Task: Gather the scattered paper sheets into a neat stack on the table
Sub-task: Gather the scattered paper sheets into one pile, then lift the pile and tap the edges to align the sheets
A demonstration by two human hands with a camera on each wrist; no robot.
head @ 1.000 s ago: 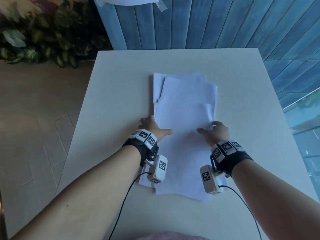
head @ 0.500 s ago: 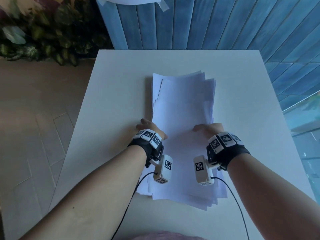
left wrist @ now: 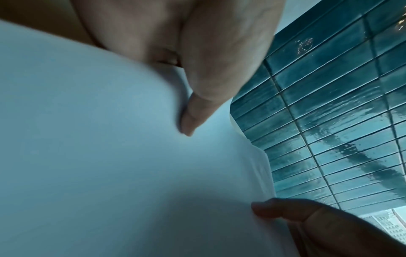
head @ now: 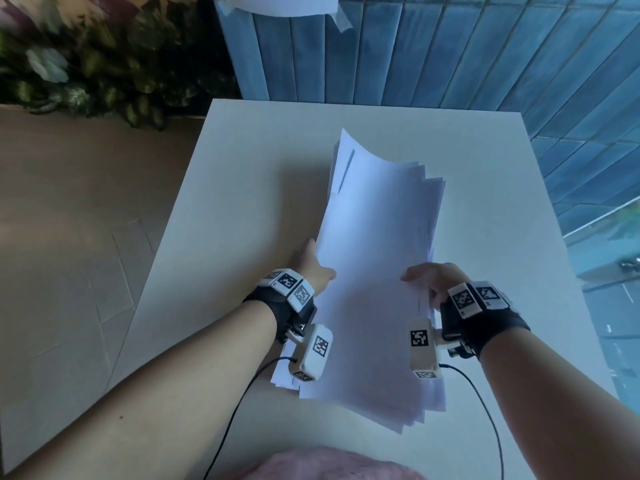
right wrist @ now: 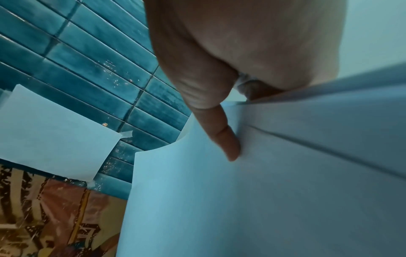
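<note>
A bundle of several white paper sheets is lifted off the white table, curling upward at its far end, with uneven edges. My left hand grips its left edge, thumb on top and fingers hidden underneath. My right hand grips the right edge, thumb lying on the top sheet. In the left wrist view the sheets fill the frame, and the right hand's thumb shows at the far edge. The near ends of the sheets fan out low over the table.
A blue tiled wall stands behind the table, with one paper sheet taped to it. Leafy plants stand at the far left beside a tan floor. A window lies to the right.
The sheets lay flat on the table under both hands. Both hands squeezed them together from the sides and have now raised the bundle, its far end curling up.
</note>
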